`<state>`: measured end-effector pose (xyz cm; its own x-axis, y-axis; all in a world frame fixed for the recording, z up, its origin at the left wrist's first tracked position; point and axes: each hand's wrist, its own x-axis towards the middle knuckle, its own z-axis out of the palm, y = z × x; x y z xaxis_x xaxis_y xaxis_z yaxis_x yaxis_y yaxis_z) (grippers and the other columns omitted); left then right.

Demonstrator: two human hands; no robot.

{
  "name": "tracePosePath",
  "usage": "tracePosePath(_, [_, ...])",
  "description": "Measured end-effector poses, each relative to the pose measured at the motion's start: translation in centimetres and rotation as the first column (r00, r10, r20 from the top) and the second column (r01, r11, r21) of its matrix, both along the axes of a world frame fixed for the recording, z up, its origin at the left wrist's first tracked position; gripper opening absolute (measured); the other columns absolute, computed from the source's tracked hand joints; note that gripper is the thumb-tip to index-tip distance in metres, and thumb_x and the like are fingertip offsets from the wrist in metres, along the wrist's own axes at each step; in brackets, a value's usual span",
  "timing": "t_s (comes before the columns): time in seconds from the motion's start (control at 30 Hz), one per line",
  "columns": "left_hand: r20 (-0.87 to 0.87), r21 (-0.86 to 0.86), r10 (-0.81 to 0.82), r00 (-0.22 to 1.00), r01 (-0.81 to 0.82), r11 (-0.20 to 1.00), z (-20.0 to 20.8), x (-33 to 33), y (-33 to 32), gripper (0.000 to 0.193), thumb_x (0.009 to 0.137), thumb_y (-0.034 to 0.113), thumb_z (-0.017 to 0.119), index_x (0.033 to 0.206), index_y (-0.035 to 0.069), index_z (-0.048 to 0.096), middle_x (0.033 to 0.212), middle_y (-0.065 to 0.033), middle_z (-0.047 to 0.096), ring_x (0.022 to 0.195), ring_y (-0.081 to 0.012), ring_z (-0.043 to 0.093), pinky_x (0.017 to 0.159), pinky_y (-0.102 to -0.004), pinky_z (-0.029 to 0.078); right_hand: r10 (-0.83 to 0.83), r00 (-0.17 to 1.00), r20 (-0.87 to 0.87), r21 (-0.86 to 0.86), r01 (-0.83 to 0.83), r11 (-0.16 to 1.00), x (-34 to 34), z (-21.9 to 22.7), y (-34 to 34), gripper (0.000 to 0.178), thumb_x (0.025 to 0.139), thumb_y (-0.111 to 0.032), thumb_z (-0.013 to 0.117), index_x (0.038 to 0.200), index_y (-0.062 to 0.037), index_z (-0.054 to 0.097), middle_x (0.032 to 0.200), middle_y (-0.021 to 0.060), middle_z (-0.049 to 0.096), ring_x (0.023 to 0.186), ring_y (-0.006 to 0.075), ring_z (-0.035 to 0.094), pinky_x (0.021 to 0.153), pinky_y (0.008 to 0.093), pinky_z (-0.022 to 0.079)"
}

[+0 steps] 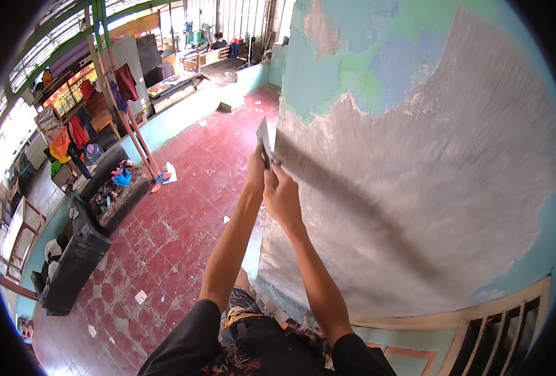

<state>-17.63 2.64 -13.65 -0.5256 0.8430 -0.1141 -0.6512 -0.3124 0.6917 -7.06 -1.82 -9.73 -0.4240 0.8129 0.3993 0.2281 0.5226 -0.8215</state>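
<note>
Both my arms reach forward beside a wall corner. My left hand (257, 168) is closed round a flat metal trowel (263, 134), its grey blade pointing up and away past my fingers. Close against it, my right hand (282, 197) has its fingers bent together at the trowel's near end, by the wall's edge. Whether those fingers grip the trowel or some small thing cannot be made out. To the right stands the wall (378, 169), coated in grey plaster below, with patchy green and blue paint above. A long shadow crosses the plaster.
Red floor tiles (171, 244) with pale smears and scraps lie to the left. A black sofa (74, 263) and a littered dark seat (124, 197) stand there. Poles (134, 135) rise near hanging clothes. A slatted wooden frame (503, 332) is at lower right. Another person (218, 42) is far back.
</note>
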Motion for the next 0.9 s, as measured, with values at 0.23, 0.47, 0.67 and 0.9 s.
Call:
tracePosePath(0.23, [-0.038, -0.03, -0.143, 0.989, 0.142, 0.989, 0.3, 6.8, -4.8, 0.044, 0.102, 0.041, 0.041, 0.086, 0.004, 0.056, 0.059, -0.0071, 0.056, 0.053, -0.0157, 0.058, 0.05, -0.0276, 0.049, 0.053, 0.978, -0.203, -0.243, -0.103, 0.965, 7.3, -2.7, -5.2, 0.041, 0.098, -0.014, 0.045, 0.137, 0.0004, 0.046, 0.073, 0.0023, 0.051, 0.056, 0.0057, 0.043, 0.049, 0.0247, 0.04])
tracePosePath(0.47, [-0.092, -0.033, -0.194, 0.977, 0.191, 0.981, 2.3, 10.0, -4.1, 0.048, 0.102, 0.044, 0.041, 0.079, 0.003, 0.054, 0.059, -0.0103, 0.057, 0.048, -0.0157, 0.055, 0.043, -0.0273, 0.04, -0.008, 0.978, -0.21, -0.209, -0.037, 0.977, 9.7, -1.1, -5.0, 0.039, 0.099, -0.013, 0.045, 0.134, 0.0032, 0.046, 0.075, 0.0, 0.049, 0.052, 0.003, 0.039, 0.042, 0.0202, 0.034])
tracePosePath(0.67, [-0.067, -0.05, -0.153, 0.986, 0.15, 0.987, 4.6, 10.9, -4.5, 0.053, 0.1, 0.048, 0.042, 0.072, 0.004, 0.052, 0.056, -0.0101, 0.056, 0.047, -0.0153, 0.054, 0.042, -0.0273, 0.039, 0.03, 0.966, -0.258, -0.312, -0.112, 0.943, 10.8, 0.1, -4.8, 0.034, 0.1, -0.015, 0.046, 0.13, -0.0004, 0.051, 0.072, -0.0006, 0.048, 0.048, 0.0024, 0.037, 0.039, 0.0209, 0.03])
tracePosePath(0.9, [-0.278, -0.051, -0.076, 0.958, 0.064, 0.997, 6.8, 9.7, -3.9, 0.055, 0.1, 0.048, 0.043, 0.066, 0.006, 0.05, 0.054, -0.0097, 0.055, 0.044, -0.0147, 0.052, 0.043, -0.0279, 0.042, 0.055, 0.931, -0.362, -0.412, -0.213, 0.886, 9.7, 2.7, -4.1, 0.04, 0.1, -0.015, 0.045, 0.138, -0.0034, 0.044, 0.071, -0.0012, 0.047, 0.044, 0.0017, 0.034, 0.038, 0.0204, 0.026])
